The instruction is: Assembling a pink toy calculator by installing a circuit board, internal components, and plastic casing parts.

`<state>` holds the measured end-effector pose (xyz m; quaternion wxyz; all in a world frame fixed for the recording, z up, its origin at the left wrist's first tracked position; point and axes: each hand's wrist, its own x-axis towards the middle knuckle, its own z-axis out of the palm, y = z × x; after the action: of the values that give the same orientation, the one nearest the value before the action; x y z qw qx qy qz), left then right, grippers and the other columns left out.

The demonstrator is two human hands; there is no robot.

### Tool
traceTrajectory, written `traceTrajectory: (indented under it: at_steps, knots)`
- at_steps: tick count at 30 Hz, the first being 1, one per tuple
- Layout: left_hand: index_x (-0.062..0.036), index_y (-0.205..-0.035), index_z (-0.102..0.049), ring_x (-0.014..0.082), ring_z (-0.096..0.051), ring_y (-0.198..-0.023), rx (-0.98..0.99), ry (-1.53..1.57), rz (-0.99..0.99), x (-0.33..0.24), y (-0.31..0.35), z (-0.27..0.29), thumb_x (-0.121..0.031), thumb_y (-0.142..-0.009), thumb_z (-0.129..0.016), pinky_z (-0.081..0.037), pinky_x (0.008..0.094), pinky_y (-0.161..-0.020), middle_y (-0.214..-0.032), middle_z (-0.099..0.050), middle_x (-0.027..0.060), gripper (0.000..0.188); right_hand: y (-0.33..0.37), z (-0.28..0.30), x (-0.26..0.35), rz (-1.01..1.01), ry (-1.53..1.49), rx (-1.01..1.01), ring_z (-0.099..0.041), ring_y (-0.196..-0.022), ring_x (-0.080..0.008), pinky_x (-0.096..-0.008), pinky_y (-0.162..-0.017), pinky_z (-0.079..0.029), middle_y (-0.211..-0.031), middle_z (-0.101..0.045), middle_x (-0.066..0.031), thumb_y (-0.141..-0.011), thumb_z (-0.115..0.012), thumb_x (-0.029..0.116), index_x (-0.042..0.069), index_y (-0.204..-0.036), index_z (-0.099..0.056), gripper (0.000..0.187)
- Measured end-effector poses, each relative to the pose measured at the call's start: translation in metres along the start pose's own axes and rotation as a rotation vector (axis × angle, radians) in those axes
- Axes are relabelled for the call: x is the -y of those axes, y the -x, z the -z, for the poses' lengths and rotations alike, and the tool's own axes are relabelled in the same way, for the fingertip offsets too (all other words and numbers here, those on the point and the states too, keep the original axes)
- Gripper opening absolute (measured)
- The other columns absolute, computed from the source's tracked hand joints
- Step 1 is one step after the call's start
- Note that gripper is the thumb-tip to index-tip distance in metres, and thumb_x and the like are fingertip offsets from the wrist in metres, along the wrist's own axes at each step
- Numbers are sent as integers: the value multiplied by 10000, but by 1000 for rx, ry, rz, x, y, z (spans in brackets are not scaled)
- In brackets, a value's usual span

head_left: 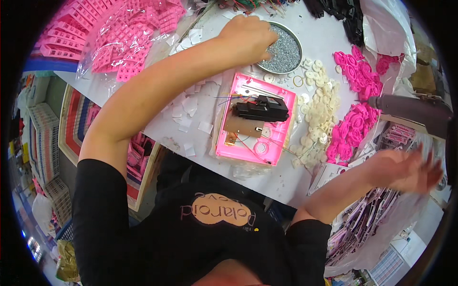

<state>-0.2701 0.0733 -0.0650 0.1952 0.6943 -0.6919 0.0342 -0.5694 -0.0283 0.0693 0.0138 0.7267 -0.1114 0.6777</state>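
Our left hand (248, 35) dips fingers, bunched narrow, into far dish of screws (285, 50); pink housing (255, 119) lies just nearer. Right hand (405, 169) blurred, spread wide, empty, over bagged parts at right.

**Bags and labels on the bench**

A clear plastic bag (129, 40) of pink moulded parts lies at the far left; a white plastic bag (384, 24) gapes at the far right, pink rings spilling below it; a clear bag (377, 224) of flat pink pieces sits near right, under the blurred right hand (405, 169); small white paper labels (188, 107) lie scattered left of centre.
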Motion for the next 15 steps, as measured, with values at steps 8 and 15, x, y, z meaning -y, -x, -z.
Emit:
traceTrajectory:
  at_steps: [8,15]
  knots:
    - [-139,-869,-730,262,-668,-913,64,-23,-64,0,-11,-23,-255,-859,-660,-423,486,-865,-881,-707,59,135,26,-23,-21,-939,-944,547,-554,-997,-222,-436,-953,-482,-1028,-555,-88,-944,-681,204,-33,-1437,-424,604]
    - [-134,-759,-710,252,-671,-807,43,18,-100,9,-13,-14,-287,-864,-642,-409,464,-833,-771,-683,61,198,28,-77,51,-1016,-960,468,-649,-789,-219,-404,-819,-572,-889,-647,-113,-901,-693,97,-95,-1368,-433,568]
